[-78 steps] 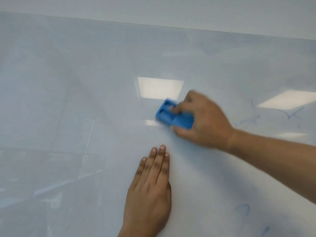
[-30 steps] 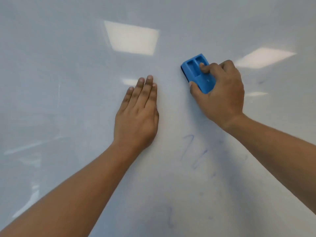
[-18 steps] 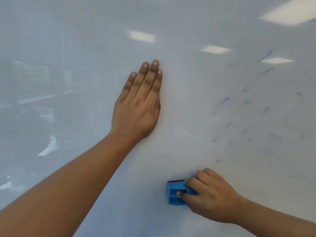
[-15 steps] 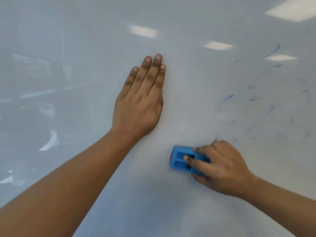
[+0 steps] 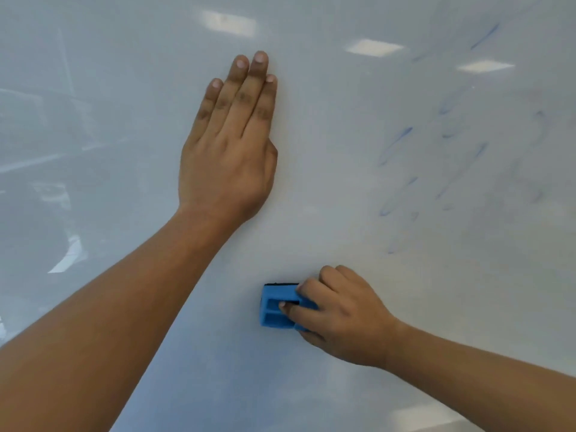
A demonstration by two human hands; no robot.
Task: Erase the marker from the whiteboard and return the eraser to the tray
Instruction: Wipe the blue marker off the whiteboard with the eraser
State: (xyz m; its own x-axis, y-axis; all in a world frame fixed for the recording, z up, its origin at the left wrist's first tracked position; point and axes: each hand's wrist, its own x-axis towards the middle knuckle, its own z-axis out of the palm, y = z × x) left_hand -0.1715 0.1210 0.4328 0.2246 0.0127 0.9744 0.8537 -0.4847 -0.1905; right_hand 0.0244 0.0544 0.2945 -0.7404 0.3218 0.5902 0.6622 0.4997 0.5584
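A: Start at the left. What is there?

B: The whiteboard [image 5: 109, 120] fills the view. Its left part is glossy and shows only pale reflections, and a bare forearm [image 5: 103, 322] rises from the lower left corner across it.

A: And the hand at the end of that arm?

B: The left hand [image 5: 227, 157] lies flat on the board, palm down, above the middle. Its fingers [image 5: 246, 98] are straight, pressed close together and point upward. They hold nothing.

A: Where is the eraser?

B: The eraser [image 5: 276, 308] is below the left hand, a little to its right, low on the board. It is a blue block with two hollows in its back, and a thin dark edge shows along its top where it meets the board.

A: Who holds it?

B: The right hand [image 5: 343, 319] does. It comes in from the lower right and its fingers [image 5: 307, 294] curl over the right end of the eraser, one fingertip resting in a hollow, gripping it against the board.

A: And further right?

B: Faint blue marker streaks [image 5: 396, 145] are scattered over the upper right of the board, well apart from the eraser. Some are short slanted strokes, others only smudges. Bright ceiling lights [image 5: 374, 46] reflect near the top.
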